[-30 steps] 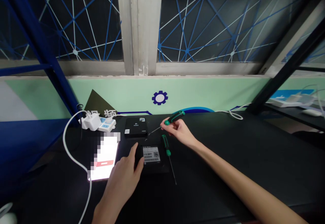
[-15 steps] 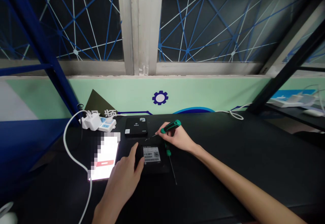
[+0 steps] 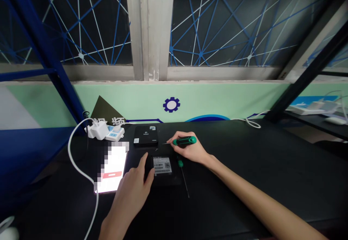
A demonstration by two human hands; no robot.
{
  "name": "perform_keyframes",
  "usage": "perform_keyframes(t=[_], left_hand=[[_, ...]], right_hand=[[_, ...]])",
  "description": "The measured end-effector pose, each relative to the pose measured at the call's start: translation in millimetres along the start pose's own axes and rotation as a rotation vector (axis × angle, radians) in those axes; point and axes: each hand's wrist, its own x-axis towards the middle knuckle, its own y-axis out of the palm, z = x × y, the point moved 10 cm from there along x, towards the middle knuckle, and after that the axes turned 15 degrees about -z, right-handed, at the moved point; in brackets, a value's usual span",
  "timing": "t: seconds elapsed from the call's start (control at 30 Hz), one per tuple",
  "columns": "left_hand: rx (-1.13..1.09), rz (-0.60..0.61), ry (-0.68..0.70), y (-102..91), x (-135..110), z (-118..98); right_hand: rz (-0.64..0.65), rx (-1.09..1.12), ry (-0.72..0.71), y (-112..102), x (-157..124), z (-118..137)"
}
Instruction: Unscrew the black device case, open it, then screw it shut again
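My right hand (image 3: 187, 146) is closed round the handle of a green-and-black screwdriver (image 3: 186, 140). Its thin shaft points left, just above the table, with the tip close to tiny dark pieces (image 3: 156, 149), perhaps screws. Below lies a flat black box (image 3: 175, 179), its white printed label (image 3: 162, 165) facing up. Thumb and index finger of my left hand (image 3: 134, 182) are spread at the box's left edge; the other fingers are hidden from view. A second green-handled screwdriver (image 3: 185, 182) rests at the box's right side, its shaft toward me.
Behind the labelled box sits another black box (image 3: 146, 135) with a sticker. Left of my left hand lies a lit phone-like screen (image 3: 112, 171), a white cable (image 3: 81, 169) running past it. A power strip (image 3: 114, 133) with plugs stands by the wall.
The screwdriver in my right hand has tilted from slanting down-left to nearly level, and its tip has lifted away from the small pieces. My left hand has stayed put.
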Motion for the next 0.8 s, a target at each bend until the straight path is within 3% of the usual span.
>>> perform_keyframes(t=[0.17,0.37,0.63,0.73,0.8], left_hand=[[0.0,-0.004,0.001,1.3,1,1],[0.001,-0.002,-0.001,2.7,1,3],[-0.055,0.0,-0.057,2.2,-1,6],[-0.069,0.004,-0.061,3.8,-1,8],[-0.072,-0.007,-0.047,1.6,0,7]], right_hand=[[0.024,-0.031,-0.11,3,-4,13],[-0.026,-0.003,-0.125,-3,-2,17],[-0.317,0.205,0.064,-32,8,-1],[-0.413,0.172,0.066,-47,13,-8],[-0.398,0.103,0.088,-49,16,-14]])
